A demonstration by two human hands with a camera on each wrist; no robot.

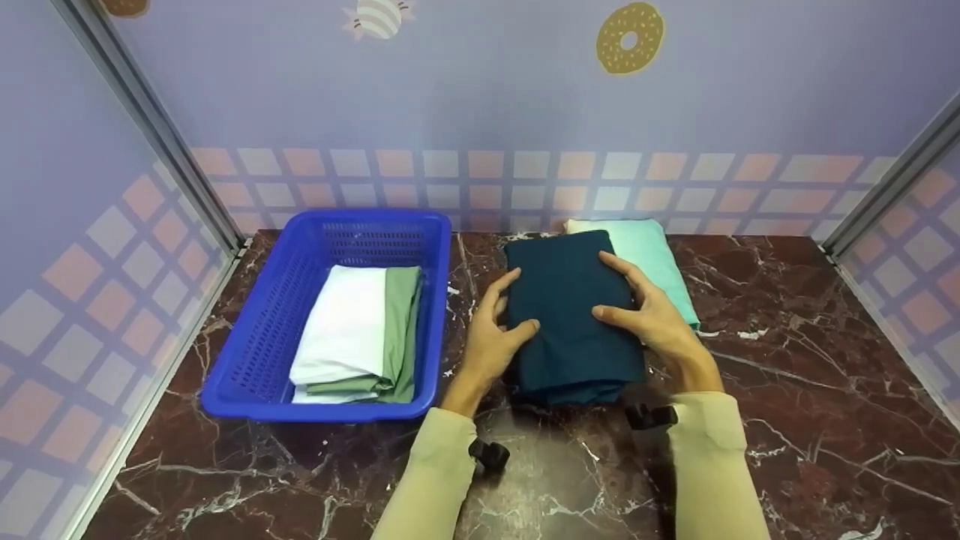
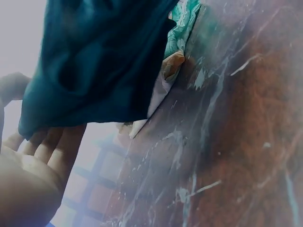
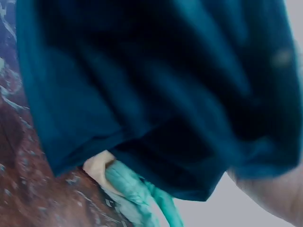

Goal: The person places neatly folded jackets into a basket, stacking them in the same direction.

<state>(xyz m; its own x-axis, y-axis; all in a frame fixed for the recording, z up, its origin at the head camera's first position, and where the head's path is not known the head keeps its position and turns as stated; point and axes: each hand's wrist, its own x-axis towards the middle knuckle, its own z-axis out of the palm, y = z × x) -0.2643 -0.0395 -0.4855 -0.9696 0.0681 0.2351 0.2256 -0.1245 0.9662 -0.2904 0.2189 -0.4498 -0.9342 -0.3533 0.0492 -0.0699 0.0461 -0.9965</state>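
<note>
A folded dark teal cloth [image 1: 570, 315] is held up off the tabletop between both hands. My left hand [image 1: 495, 330] grips its left side, thumb on top; in the left wrist view the fingers [image 2: 59, 146] pass beneath it. On the right side, my right hand [image 1: 656, 311] holds it with the thumb on top and a finger along the edge. In the right wrist view the cloth's loose lower layers [image 3: 156, 156] hang and cover most of that hand. Partly hidden behind the cloth lies a folded mint-green and cream cloth [image 1: 664, 270] on the table.
To the left stands a blue perforated plastic basket [image 1: 255, 409], holding a folded white and green cloth [image 1: 349, 322]. The table [image 1: 810, 450] is dark red marble pattern. Patterned panels [image 1: 510, 97] enclose its back and both sides.
</note>
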